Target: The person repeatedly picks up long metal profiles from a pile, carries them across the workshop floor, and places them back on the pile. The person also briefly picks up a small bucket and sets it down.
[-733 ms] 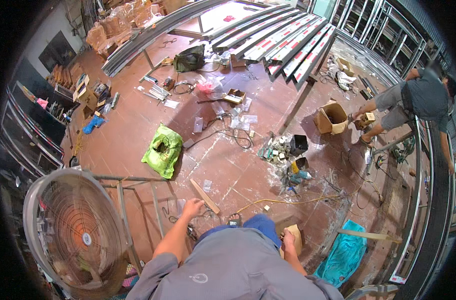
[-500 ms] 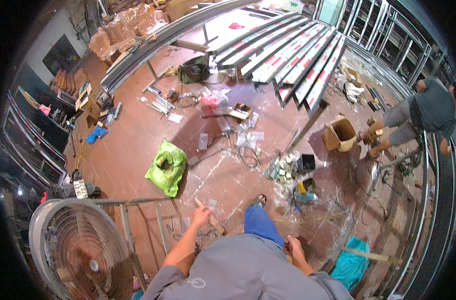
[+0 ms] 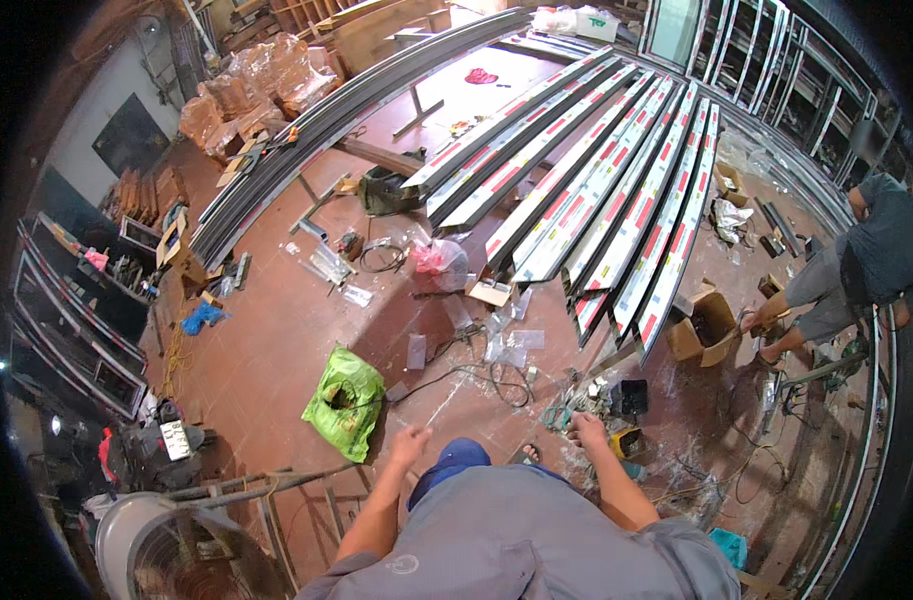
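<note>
Over the red-brown tiled floor (image 3: 257,340), both of the wearer's bare hands are hanging apart in front of the torso. Left hand (image 3: 410,445) is hovering just beside the green bag (image 3: 362,420) as seen from above; its grip is appearing loosely curled, no object showing, but fullness cannot be told. Right hand (image 3: 587,430) is hanging near the heap of small parts (image 3: 597,388) and the black bin (image 3: 632,396); its grip is looking bent, and whether it is holding anything small cannot be told. Farther forward, long white strips with red marks (image 3: 607,165) are lying fanned side by side, near ends overhanging. Progress, judged: strips are already lying laid out, yet neither hand is touching them; heap and bag are sitting on the floor, unsorted-looking; remaining work cannot be counted. At right, a co-worker (image 3: 887,235) is bending beside dark profiles.
</note>
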A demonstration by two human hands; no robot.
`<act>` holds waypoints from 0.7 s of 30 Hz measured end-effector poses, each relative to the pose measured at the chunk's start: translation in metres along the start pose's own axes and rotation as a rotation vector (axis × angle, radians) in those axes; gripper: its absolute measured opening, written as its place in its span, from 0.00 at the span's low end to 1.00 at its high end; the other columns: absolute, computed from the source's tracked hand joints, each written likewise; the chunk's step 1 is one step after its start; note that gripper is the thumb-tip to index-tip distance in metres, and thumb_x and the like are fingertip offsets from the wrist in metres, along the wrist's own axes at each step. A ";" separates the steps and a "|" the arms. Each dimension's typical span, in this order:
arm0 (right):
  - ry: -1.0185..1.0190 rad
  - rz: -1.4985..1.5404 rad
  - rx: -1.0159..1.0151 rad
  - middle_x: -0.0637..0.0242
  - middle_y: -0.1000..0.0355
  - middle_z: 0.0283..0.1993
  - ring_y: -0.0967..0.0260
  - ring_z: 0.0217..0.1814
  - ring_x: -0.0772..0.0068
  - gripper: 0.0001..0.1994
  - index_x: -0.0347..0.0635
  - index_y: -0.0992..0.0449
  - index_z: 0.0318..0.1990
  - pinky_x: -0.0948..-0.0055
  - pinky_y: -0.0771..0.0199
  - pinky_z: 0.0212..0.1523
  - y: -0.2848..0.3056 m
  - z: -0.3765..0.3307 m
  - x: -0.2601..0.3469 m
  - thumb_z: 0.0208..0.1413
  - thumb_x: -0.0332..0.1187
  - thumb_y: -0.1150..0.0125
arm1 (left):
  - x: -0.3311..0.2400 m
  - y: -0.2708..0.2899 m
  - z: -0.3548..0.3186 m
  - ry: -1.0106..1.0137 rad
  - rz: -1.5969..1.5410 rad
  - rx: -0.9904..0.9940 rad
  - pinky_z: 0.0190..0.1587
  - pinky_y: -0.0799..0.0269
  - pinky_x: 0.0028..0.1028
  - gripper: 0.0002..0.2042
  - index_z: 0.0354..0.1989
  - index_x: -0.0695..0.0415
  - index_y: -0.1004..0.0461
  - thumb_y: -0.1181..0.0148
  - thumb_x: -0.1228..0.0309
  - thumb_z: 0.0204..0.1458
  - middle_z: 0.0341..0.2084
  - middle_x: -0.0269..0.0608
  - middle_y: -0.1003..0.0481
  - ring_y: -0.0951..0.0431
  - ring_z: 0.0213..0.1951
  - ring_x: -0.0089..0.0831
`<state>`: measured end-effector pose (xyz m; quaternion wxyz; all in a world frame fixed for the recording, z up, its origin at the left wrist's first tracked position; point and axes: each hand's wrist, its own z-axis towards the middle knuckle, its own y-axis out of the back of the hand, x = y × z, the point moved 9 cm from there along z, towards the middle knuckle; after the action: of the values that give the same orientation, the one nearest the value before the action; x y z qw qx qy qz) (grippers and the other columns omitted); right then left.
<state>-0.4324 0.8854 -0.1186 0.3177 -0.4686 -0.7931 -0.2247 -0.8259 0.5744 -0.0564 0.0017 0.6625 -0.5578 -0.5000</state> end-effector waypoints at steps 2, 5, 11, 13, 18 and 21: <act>0.001 0.062 0.024 0.66 0.25 0.32 0.28 0.24 0.72 0.14 0.42 0.24 0.50 0.71 0.31 0.23 -0.022 0.008 0.040 0.68 0.43 0.42 | -0.084 0.027 0.055 -0.202 -0.172 -0.046 0.37 0.23 0.35 0.21 0.47 0.63 0.18 0.35 0.54 0.59 0.29 0.45 0.16 0.18 0.30 0.31; 0.026 0.091 -0.071 0.69 0.26 0.31 0.31 0.23 0.74 0.14 0.43 0.23 0.48 0.71 0.33 0.22 -0.006 0.021 0.061 0.68 0.44 0.41 | -0.289 0.054 0.079 -0.603 -0.072 -0.084 0.43 0.22 0.33 0.20 0.51 0.63 0.19 0.33 0.59 0.59 0.36 0.48 0.16 0.16 0.36 0.31; -0.072 0.545 -0.580 0.65 0.26 0.31 0.29 0.25 0.70 0.13 0.40 0.23 0.42 0.64 0.31 0.24 0.067 0.017 -0.086 0.66 0.42 0.37 | -0.498 0.043 0.164 -0.933 0.061 -0.062 0.53 0.24 0.41 0.29 0.60 0.63 0.26 0.30 0.57 0.55 0.49 0.59 0.21 0.19 0.49 0.49; -0.254 0.704 -0.700 0.63 0.27 0.29 0.30 0.25 0.67 0.11 0.41 0.24 0.40 0.61 0.31 0.24 0.042 -0.035 -0.121 0.66 0.40 0.38 | -0.513 0.029 0.203 -0.866 0.309 -0.057 0.61 0.29 0.51 0.42 0.71 0.60 0.38 0.30 0.48 0.52 0.60 0.66 0.29 0.25 0.58 0.62; -0.349 0.984 -0.859 0.62 0.28 0.25 0.29 0.24 0.62 0.14 0.43 0.28 0.36 0.60 0.30 0.24 -0.013 -0.116 -0.220 0.69 0.44 0.44 | -0.538 -0.047 0.256 -0.663 0.421 0.175 0.64 0.31 0.48 0.53 0.75 0.62 0.47 0.32 0.39 0.49 0.57 0.69 0.26 0.25 0.60 0.61; -0.452 0.821 -0.766 0.60 0.27 0.25 0.29 0.24 0.60 0.17 0.43 0.27 0.37 0.59 0.30 0.25 -0.071 -0.145 -0.196 0.70 0.48 0.47 | -0.526 -0.041 0.314 -0.670 0.083 0.272 0.61 0.27 0.41 0.50 0.70 0.66 0.41 0.23 0.48 0.45 0.52 0.62 0.21 0.19 0.54 0.51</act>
<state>-0.3827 0.6405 -0.1615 0.0107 -0.8535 -0.4581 -0.2482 -0.9401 1.1537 0.1112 -0.2490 0.4329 -0.6152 -0.6100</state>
